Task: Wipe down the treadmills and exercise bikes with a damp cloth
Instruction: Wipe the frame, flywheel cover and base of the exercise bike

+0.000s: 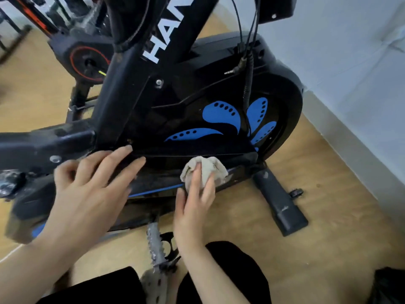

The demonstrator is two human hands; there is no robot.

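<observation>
A black exercise bike (179, 102) with blue petal marks on its flywheel cover fills the middle of the view. My right hand (195, 202) presses a bunched beige cloth (210, 167) against the lower edge of the bike's side housing, with the fingers laid over the cloth. My left hand (92, 185) rests with spread, straight fingers on the housing just left of the cloth. The bike's metal pedal (155, 244) sticks out toward me below my hands.
A second black bike with a red ring (87, 62) stands behind at the upper left. The front foot bar (278, 198) lies on the wooden floor (328, 238). A white wall (350, 73) runs along the right. Loose cables (247, 62) hang by the flywheel. My dark-clothed knees are at the bottom.
</observation>
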